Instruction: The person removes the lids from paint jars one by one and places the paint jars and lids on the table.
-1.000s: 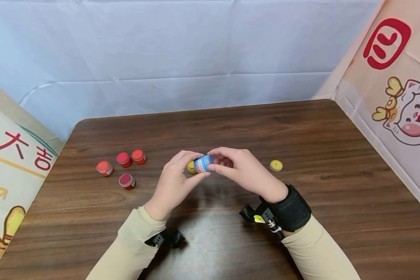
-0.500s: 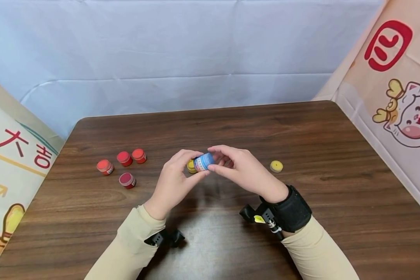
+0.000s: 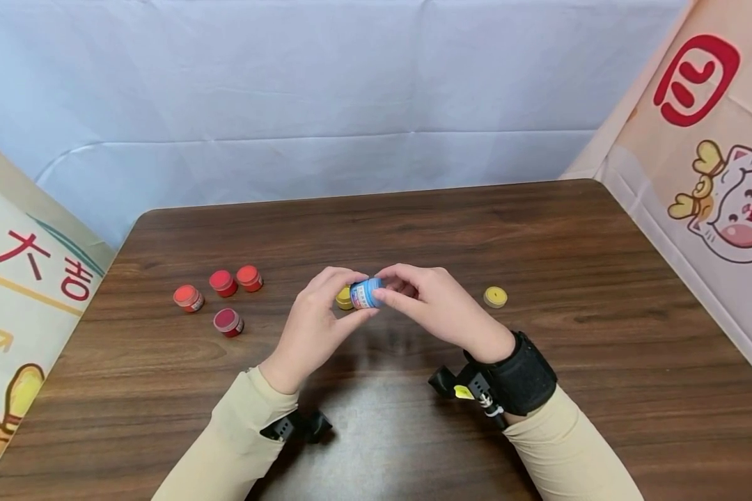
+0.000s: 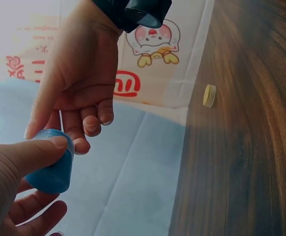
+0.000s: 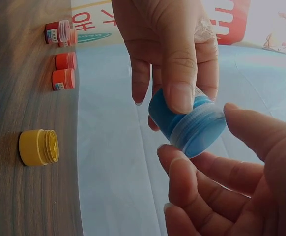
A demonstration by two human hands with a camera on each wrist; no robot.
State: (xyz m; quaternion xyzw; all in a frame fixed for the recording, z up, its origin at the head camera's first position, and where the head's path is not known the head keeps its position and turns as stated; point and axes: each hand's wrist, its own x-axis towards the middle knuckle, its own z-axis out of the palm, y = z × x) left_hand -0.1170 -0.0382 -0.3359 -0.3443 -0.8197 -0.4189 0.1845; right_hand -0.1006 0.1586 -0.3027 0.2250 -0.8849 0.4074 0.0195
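Brown tabletop (image 3: 539,236) bears red jars (image 3: 223,284), while left hand (image 3: 310,323) and right hand (image 3: 441,306) pinch a blue jar (image 3: 365,293) half-hiding a yellow jar (image 3: 344,298).

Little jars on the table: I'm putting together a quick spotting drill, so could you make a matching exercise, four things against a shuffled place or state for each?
1 blue jar
2 yellow jar
3 yellow lid
4 dark red jar

A standing open
B nearest the head view's bottom edge among the reddish jars
C held by the left hand, the right hand touching it
D farthest right of the four in the head view

Pairs: 1-C, 2-A, 3-D, 4-B
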